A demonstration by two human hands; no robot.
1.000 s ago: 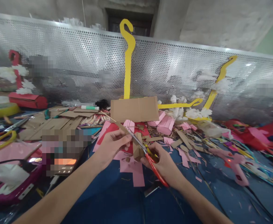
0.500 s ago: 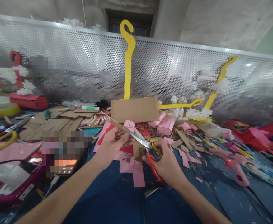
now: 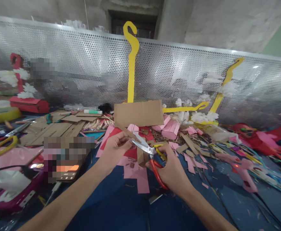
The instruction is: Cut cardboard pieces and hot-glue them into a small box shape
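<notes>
Pinched in my left hand (image 3: 115,149) is a narrow cardboard strip (image 3: 124,129), its far end slanting up and to the left. My right hand (image 3: 168,166) grips a pair of scissors (image 3: 144,146) with red and yellow handles. The scissor blades are parted and reach left to the strip near my left fingertips. Below the blades stands a small folded cardboard piece (image 3: 141,157), on top of pink paper (image 3: 142,179) and red paper. Behind them a cardboard box (image 3: 137,113) has a yellow hook-topped upright (image 3: 131,70) rising at its back.
At right lies a pink glue gun (image 3: 241,168) with its cord. Pink paper and cardboard scraps (image 3: 189,144) litter the middle right. A phone (image 3: 69,170), cardboard sheets (image 3: 53,131) and a glue stick (image 3: 92,111) are at left. A perforated metal panel (image 3: 87,70) bounds the back.
The scissor blades have gone from nearly closed to parted, and the scissors have shifted slightly. My left hand still pinches the strip, moving little.
</notes>
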